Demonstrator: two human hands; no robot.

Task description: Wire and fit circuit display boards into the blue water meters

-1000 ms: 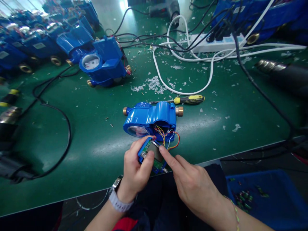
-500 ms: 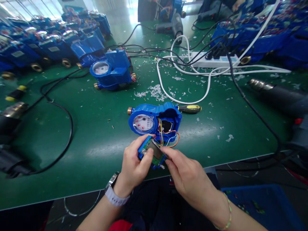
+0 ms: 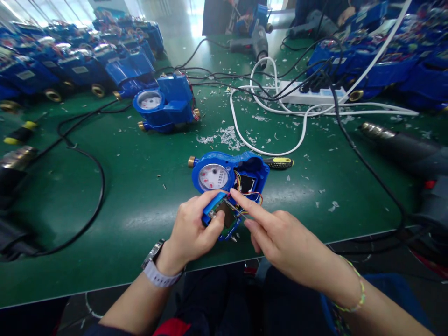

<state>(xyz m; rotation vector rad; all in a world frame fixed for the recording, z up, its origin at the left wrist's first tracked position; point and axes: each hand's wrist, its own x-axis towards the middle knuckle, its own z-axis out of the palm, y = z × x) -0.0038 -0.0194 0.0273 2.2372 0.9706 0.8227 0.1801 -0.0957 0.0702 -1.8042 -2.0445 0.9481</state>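
Observation:
My left hand (image 3: 196,228) is closed around a small blue casing (image 3: 211,205) with a green circuit board (image 3: 229,231) and a dark display (image 3: 224,214); the thumb presses on the board's face. My right hand (image 3: 276,233) reaches in from the right, its index finger stretched to the wires at the board's upper edge. A thin metal tool (image 3: 238,211), its kind unclear, runs from the right thumb toward the board. Just beyond lies a blue water meter (image 3: 241,161) with a round dial (image 3: 213,178) and an open compartment, joined by coloured wires (image 3: 259,199) to the board.
A yellow-black screwdriver (image 3: 280,162) lies behind the meter. Another blue meter (image 3: 168,105) stands farther back, with rows of meters (image 3: 77,70) at left. White cable (image 3: 234,126), a power strip (image 3: 297,93) and heat guns (image 3: 392,140) occupy the green table. A co-worker's hand (image 3: 346,15) shows far back.
My right index finger has stretched out to the wires at the board's upper edge, and the thin metal tool has come into sight. My left hand still holds the casing.

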